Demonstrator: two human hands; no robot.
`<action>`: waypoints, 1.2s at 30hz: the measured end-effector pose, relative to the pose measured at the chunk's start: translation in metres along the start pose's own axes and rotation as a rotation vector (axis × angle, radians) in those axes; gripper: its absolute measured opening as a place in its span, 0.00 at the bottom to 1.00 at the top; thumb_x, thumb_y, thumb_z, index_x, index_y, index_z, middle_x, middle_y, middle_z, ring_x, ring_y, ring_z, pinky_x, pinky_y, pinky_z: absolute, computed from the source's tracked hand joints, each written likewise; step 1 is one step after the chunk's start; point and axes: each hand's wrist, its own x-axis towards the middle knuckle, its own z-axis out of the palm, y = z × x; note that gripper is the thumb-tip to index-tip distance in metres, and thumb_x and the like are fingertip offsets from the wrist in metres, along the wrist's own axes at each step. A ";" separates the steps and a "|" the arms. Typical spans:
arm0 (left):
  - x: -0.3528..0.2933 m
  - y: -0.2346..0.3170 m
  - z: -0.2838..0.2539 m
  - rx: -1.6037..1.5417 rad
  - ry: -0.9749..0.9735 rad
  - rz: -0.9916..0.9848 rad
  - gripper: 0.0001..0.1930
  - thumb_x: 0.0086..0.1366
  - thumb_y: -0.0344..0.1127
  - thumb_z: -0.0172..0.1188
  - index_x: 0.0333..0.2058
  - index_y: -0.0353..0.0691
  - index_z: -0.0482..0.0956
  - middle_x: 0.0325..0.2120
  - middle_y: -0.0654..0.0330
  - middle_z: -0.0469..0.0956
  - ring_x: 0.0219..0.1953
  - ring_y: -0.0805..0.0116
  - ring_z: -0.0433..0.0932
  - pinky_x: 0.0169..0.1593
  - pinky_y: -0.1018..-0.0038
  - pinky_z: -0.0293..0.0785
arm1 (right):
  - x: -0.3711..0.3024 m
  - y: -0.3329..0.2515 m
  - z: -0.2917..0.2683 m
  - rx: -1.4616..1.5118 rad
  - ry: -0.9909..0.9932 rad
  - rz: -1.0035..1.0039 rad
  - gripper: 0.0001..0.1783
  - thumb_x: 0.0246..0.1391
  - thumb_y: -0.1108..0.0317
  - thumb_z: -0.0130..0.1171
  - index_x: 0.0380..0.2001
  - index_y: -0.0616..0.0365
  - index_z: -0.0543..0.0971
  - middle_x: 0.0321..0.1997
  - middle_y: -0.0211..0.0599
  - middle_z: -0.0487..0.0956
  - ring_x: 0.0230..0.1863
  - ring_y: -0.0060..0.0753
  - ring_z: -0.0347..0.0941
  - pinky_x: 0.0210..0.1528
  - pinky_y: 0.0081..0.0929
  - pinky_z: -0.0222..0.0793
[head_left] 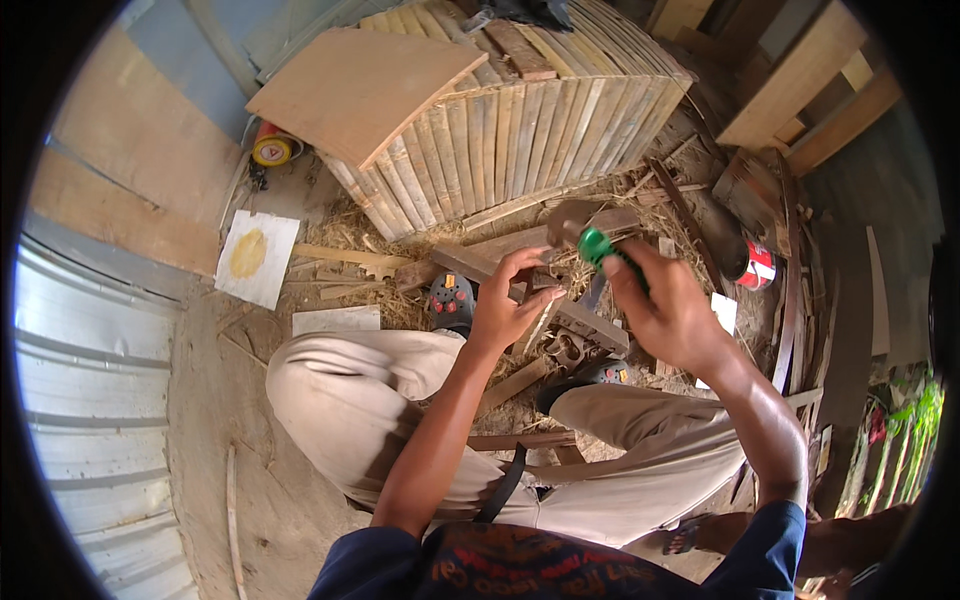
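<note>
Green hammer (594, 245) is wrapped in the right hand (668, 305) and held above the brown beam (600, 329), maybe to keep it clear of the other hand. The left hand (505, 305) has its thumb and fingers bent a little apart at the beam, but I can't tell if they grip anything. That beam is down low, just past the toes of both shoes (452, 305), toward the floor's (215, 400) edge by the slat box (530, 140), perhaps for easy reach.
</note>
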 end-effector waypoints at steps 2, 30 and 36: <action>-0.004 0.001 0.005 -0.065 -0.005 -0.109 0.21 0.55 0.36 0.77 0.45 0.36 0.81 0.42 0.52 0.84 0.45 0.66 0.84 0.47 0.70 0.79 | -0.002 0.004 -0.003 0.087 0.052 0.038 0.12 0.66 0.66 0.54 0.40 0.67 0.74 0.20 0.57 0.77 0.22 0.62 0.76 0.25 0.49 0.65; -0.012 0.021 0.024 -0.061 -0.280 -0.238 0.20 0.58 0.41 0.75 0.45 0.37 0.81 0.32 0.58 0.86 0.33 0.74 0.83 0.39 0.75 0.77 | -0.041 0.020 -0.003 0.105 -0.020 0.034 0.11 0.65 0.70 0.56 0.36 0.71 0.72 0.17 0.59 0.74 0.21 0.64 0.76 0.21 0.49 0.64; -0.013 0.012 0.026 0.038 -0.255 -0.163 0.19 0.59 0.40 0.74 0.45 0.37 0.81 0.32 0.57 0.85 0.34 0.74 0.82 0.39 0.73 0.77 | -0.050 0.023 -0.001 0.069 -0.029 0.156 0.13 0.66 0.66 0.56 0.38 0.69 0.71 0.18 0.57 0.75 0.22 0.63 0.77 0.22 0.48 0.65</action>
